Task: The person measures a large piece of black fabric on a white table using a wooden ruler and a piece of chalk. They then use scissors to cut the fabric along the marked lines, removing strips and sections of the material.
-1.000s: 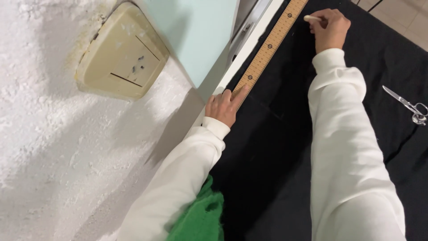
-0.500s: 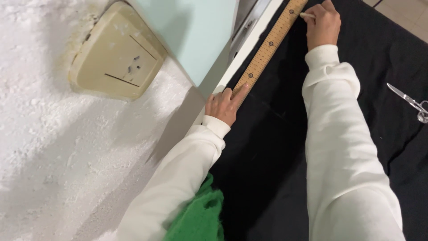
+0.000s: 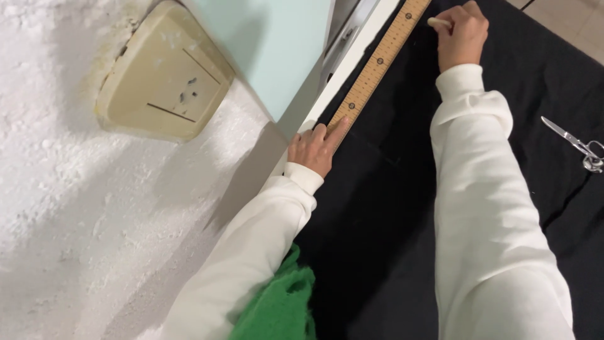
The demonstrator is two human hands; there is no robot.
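Observation:
A long wooden ruler (image 3: 377,63) lies along the left edge of a black cloth (image 3: 390,208). My left hand (image 3: 313,146) presses its fingers on the ruler's near end. My right hand (image 3: 462,34) is at the far end, right of the ruler, closed on a small pale piece of chalk (image 3: 438,22) whose tip points at the ruler's edge. Both arms wear white sleeves.
Silver scissors (image 3: 582,146) lie on the cloth at the right. A white table edge (image 3: 340,69) runs beside the ruler. A rough white wall with a beige socket plate (image 3: 160,82) fills the left. Green fabric (image 3: 280,302) shows under my left arm.
My right hand with the chalk has shifted a little along the ruler's far end. My left hand stays pressed on the near end; the view has shifted slightly.

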